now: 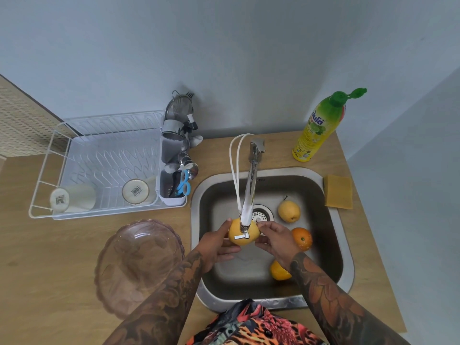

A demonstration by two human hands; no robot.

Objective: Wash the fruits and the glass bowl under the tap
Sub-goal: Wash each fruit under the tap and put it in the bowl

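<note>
Both hands hold a smooth yellow pear (242, 236) under the spout of the chrome tap (250, 192), above the middle of the square steel sink (331, 220): the left hand (219, 245) cups it from 9 o'clock with curled fingers, and the right hand (276, 241) pinches it from 3 o'clock. In the basin, a second round yellow pear (288, 211) with a dark stem lies at 1 o'clock from the held one, a dimpled orange (301, 239) sits at 3 o'clock just beyond the right hand, and a yellow-orange fruit (278, 271) lies at 5 o'clock, partly hidden by the right forearm. The glass bowl (138, 266), clear pinkish with a scalloped rim, stands on the wood-grain counter (44, 270) at 8 o'clock from the sink. A white wire rack (99, 165) sits at 10 o'clock, a flat yellow sponge (338, 191) at 2 o'clock.
</note>
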